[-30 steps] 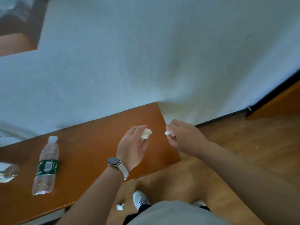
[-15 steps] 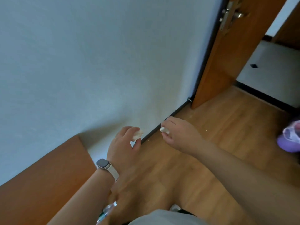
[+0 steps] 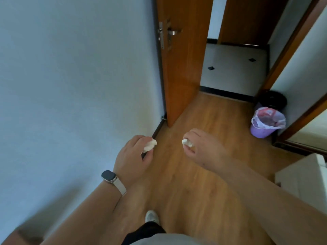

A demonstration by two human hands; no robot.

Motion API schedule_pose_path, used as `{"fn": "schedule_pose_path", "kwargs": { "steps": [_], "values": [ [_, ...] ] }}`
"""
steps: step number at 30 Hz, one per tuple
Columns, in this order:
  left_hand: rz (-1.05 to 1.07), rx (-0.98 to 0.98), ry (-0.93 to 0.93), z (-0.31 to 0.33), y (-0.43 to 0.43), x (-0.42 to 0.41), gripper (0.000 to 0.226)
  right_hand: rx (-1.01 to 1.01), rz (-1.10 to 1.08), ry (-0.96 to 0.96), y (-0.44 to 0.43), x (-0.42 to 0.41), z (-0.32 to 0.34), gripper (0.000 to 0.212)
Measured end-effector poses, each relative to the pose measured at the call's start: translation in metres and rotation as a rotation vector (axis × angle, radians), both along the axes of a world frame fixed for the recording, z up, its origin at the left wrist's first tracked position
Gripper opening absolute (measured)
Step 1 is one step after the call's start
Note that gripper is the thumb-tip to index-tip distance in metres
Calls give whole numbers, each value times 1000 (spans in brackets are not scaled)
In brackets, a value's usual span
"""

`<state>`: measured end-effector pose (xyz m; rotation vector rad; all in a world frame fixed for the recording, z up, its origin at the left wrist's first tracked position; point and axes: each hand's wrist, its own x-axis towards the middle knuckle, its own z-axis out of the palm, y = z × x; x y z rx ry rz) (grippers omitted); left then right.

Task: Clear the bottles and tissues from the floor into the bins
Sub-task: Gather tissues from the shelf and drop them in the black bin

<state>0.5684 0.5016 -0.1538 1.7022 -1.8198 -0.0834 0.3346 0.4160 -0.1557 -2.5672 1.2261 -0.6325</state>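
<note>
My left hand (image 3: 133, 157), with a watch on its wrist, pinches a crumpled white tissue (image 3: 150, 145) at its fingertips. My right hand (image 3: 201, 147) pinches a smaller white tissue wad (image 3: 186, 142). Both hands are held out above the wooden floor. A purple bin (image 3: 263, 132) lined with a pale plastic bag stands on the floor to the far right, against the door frame. A black bin (image 3: 273, 99) stands just behind it. No bottle is in view.
A white wall (image 3: 79, 85) runs along the left. An open wooden door (image 3: 182, 68) stands ahead, with a tiled floor beyond it. A white cabinet corner (image 3: 304, 177) juts in at the right. My shoe (image 3: 151, 217) shows at the bottom.
My view has swung to the right, away from the brown surface with the bottle, toward the doorway. The two bins have come into sight. Both hands still hold their tissues.
</note>
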Motion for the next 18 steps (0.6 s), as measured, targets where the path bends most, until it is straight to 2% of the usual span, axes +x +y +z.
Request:
{"fn": "schedule_pose_path", "kwargs": {
  "steps": [7, 12, 18],
  "values": [
    [-137, -20, 18, -7, -110, 16, 26, -1, -217, 34, -68, -14, -3, 9],
    [-206, 9, 66, -4, -198, 44, 29, -12, -330, 21, -129, 12, 8, 12],
    [-329, -72, 75, 5, -302, 85, 28, -76, -442, 43, -202, 47, 32, 15]
  ]
}}
